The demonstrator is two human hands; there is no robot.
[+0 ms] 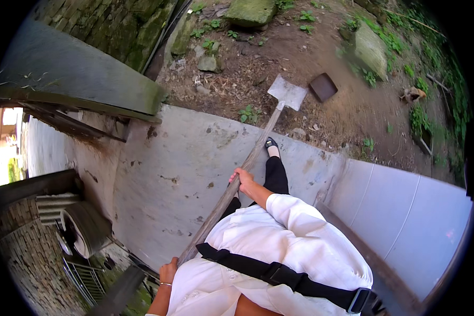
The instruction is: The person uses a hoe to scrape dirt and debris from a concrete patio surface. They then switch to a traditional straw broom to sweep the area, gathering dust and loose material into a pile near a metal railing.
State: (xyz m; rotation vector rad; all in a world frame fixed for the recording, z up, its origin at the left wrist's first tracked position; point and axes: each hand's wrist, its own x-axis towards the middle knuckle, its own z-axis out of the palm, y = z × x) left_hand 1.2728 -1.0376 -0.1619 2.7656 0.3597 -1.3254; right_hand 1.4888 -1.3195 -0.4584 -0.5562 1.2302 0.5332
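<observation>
the right hand (242,178), just left of centre in the frame, is wrapped shut around the long wooden handle (231,192) of a shovel, fingers curled over the top of the shaft about midway along it. the left hand (168,270), low in the frame near the bottom edge, closes on the butt end of the same handle; a thin bracelet sits at that wrist, and the fingers look clamped round the wood, though the angle hides most of them. the two grips are set well apart, which gives leverage and keeps the long shaft steady as it slants from lower left up toward the upper middle of the frame.

out past the right hand, the handle crosses a pale, stained concrete ledge (189,158) and ends in the flat metal shovel blade (287,92), which lies over bare brown soil (305,58) in the upper part of the frame. just right of the blade a small dark rectangular object (323,87) lies on the dirt. a dark shoe (270,142) stands on the ledge right beside the shaft. mossy stones (252,11) and weeds sit along the top edge, a brick wall (21,247) at lower left.
</observation>
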